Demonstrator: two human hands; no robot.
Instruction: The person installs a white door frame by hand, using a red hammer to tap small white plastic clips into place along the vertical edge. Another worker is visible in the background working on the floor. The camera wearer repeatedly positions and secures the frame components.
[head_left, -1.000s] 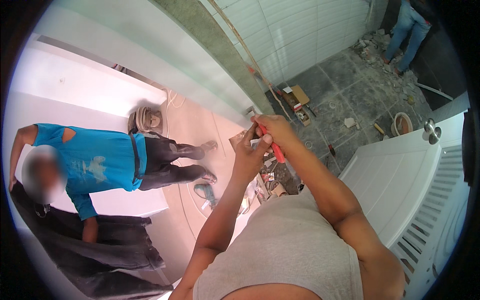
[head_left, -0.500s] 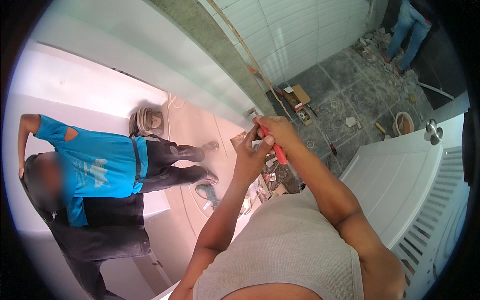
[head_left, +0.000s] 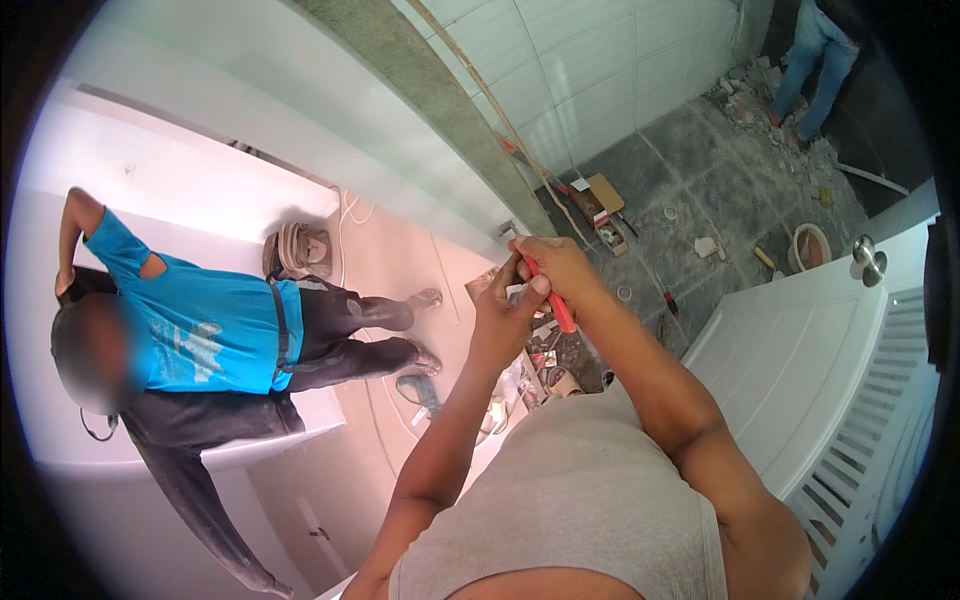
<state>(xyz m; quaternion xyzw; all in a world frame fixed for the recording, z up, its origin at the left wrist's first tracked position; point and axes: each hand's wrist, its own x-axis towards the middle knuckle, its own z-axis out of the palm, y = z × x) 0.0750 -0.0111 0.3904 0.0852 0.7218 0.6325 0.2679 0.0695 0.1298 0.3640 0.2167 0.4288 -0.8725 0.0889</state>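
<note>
Together in front of me, beside the wall's edge, my left hand (head_left: 508,308) and my right hand (head_left: 562,266) close on a red-handled tool (head_left: 560,312). The right hand wraps round its upper part, while the left thumb and fingers press against it from the other side. Its red end sticks out below the right palm. Fingers hide its working end, so I cannot tell the exact kind. Just beyond the fingertips, a small metal fitting (head_left: 507,229) shows at the end of the white panel.
A white door (head_left: 770,370) with a round knob (head_left: 868,261) stands at right. An open box (head_left: 606,200), rubble (head_left: 760,95) and a bucket (head_left: 808,246) lie on the dark tiles. A person in blue (head_left: 210,325) is at left, another in jeans (head_left: 820,62) far right.
My hands stay on the red-handled tool in nearly the same place. The person at left has lifted an elbow and shifted a dark garment, whose sleeve now hangs lower right.
</note>
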